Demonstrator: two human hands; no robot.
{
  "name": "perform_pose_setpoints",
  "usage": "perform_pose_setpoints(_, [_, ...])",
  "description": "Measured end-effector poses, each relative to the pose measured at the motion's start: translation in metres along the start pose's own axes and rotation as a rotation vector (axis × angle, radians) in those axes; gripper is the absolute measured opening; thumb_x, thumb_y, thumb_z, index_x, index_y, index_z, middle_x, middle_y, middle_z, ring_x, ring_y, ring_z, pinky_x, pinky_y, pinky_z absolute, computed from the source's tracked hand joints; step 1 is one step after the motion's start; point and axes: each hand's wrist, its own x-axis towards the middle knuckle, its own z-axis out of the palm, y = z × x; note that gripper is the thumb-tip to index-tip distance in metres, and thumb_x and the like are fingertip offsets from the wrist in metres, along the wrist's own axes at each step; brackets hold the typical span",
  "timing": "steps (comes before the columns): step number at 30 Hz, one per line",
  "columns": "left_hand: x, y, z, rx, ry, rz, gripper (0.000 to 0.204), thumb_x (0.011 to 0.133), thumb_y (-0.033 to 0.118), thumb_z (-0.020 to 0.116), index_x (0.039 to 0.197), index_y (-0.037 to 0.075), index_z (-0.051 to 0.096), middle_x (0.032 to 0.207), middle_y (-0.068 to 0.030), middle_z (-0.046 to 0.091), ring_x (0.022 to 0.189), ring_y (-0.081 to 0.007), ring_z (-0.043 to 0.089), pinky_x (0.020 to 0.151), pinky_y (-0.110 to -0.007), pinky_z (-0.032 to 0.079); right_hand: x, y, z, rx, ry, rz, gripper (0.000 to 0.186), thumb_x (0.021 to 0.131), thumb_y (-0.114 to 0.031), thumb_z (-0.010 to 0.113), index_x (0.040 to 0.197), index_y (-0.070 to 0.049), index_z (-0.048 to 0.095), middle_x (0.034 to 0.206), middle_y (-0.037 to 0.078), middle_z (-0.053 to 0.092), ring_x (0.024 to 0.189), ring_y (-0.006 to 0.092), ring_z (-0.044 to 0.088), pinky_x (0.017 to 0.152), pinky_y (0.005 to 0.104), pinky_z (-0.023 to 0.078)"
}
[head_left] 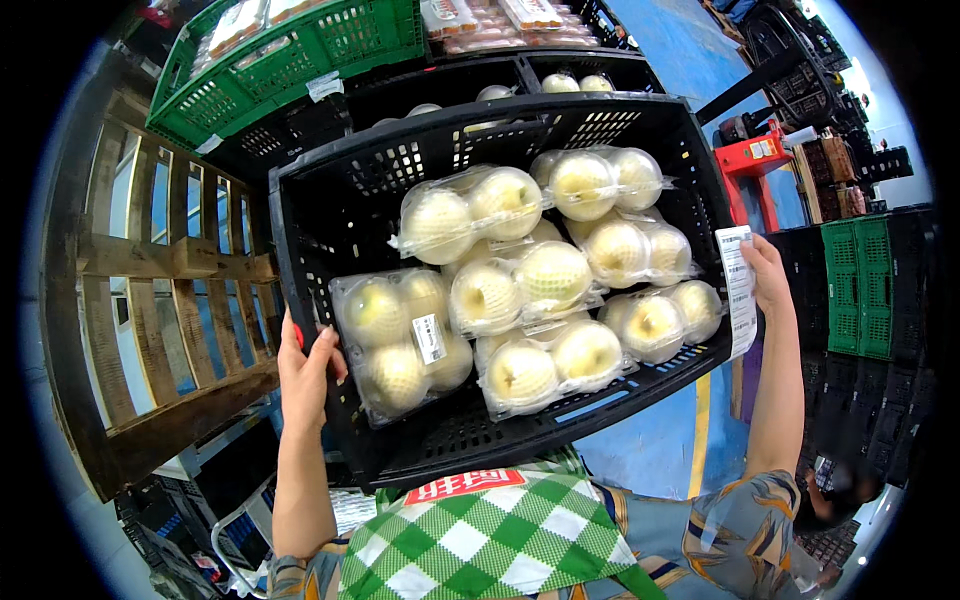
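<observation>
A black crate [500, 440] is lifted in front of me, tilted, holding several clear packs of pale, round fruit [553, 268] in foam nets. The pack at the left [375, 365] bears a white label. My left hand [312, 365] grips the crate's left side, fingertips curled at its edge, with a small red item partly visible there. My right hand [763, 268] holds the right end, together with a long white strip of labels [736, 305] that hangs along the crate's outside.
Behind are black crates [440, 75] and a green crate [300, 100] with packs. A wooden pallet [180, 260] stands left, red equipment [748, 158] and stacked green crates [858, 285] right. A person [830, 490] is at lower right; blue floor [650, 450] shows below.
</observation>
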Motion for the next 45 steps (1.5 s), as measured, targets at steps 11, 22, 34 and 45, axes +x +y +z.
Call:
perform_pose_setpoints(11, [0.003, 0.002, 0.004, 0.01, 0.019, -0.066, 0.029, 0.088, 0.006, 0.046, 0.116, 0.006, 0.039, 0.062, 0.0021, 0.041, 0.043, -0.0055, 0.039, 0.039, -0.021, 0.034, 0.019, 0.0, 0.006, 0.058, -0.138, 0.113, 0.017, 0.084, -0.013, 0.057, 0.098, -0.002, 0.058, 0.083, 0.002, 0.062, 0.073, 0.0081, 0.059, 0.064, 0.0221, 0.047])
perform_pose_setpoints(22, [0.011, 0.017, -0.06, 0.119, 0.041, -0.1, 0.024, 0.085, 0.007, 0.05, 0.108, 0.007, 0.043, 0.057, 0.0021, 0.04, 0.041, -0.0058, 0.038, 0.037, -0.021, 0.032, -0.087, 0.027, 0.061, 0.12, -0.067, 0.16, 0.015, 0.082, -0.009, 0.059, 0.094, 0.0, 0.06, 0.083, 0.003, 0.062, 0.075, 0.0095, 0.057, 0.066, 0.0246, 0.046])
perform_pose_setpoints(34, [-0.039, -0.037, -0.179, 0.074, 0.123, -0.085, 0.035, 0.088, 0.007, 0.045, 0.122, 0.008, 0.039, 0.057, 0.0013, 0.037, 0.037, -0.0067, 0.034, 0.033, -0.022, 0.03, -0.173, 0.031, 0.159, 0.069, -0.004, 0.027, 0.016, 0.082, -0.012, 0.058, 0.092, 0.0, 0.06, 0.082, 0.005, 0.062, 0.075, 0.01, 0.055, 0.065, 0.0261, 0.044])
perform_pose_setpoints(45, [-0.097, -0.035, -0.221, 0.032, 0.155, -0.018, 0.014, 0.085, 0.007, 0.056, 0.097, 0.006, 0.049, 0.057, 0.0017, 0.04, 0.043, -0.0083, 0.038, 0.039, -0.022, 0.033, -0.183, 0.023, 0.206, 0.014, -0.08, -0.06, 0.02, 0.082, -0.018, 0.057, 0.089, 0.001, 0.059, 0.075, 0.007, 0.06, 0.07, 0.0113, 0.054, 0.063, 0.0296, 0.043])
